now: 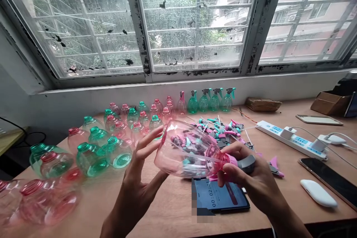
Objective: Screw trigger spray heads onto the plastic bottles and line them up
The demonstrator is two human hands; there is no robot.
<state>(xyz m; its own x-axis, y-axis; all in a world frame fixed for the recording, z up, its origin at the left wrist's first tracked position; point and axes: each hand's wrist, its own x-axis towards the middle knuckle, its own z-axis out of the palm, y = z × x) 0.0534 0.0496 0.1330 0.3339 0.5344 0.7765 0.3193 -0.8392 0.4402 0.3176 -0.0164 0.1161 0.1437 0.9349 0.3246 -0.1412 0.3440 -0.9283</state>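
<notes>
A clear pink spray bottle [181, 152] lies on its side in the air between my hands, its base to the left. My left hand [142, 171] holds it by the base end, fingers on top and thumb underneath. Around the neck, my right hand [245, 171] grips the pink and grey spray head [237, 161]. A thin tube shows through the bottle wall. Behind the bottle is a pile of pink, green and grey spray heads [220, 130], partly seen through the plastic.
Open pink and green bottles [96, 158] crowd the left side. Several bottles with spray heads [214, 100] stand by the wall. Below my hands lies a phone with a timer [223, 195]. To the right are a power strip [290, 139], a dark phone [331, 178] and a white case [318, 193].
</notes>
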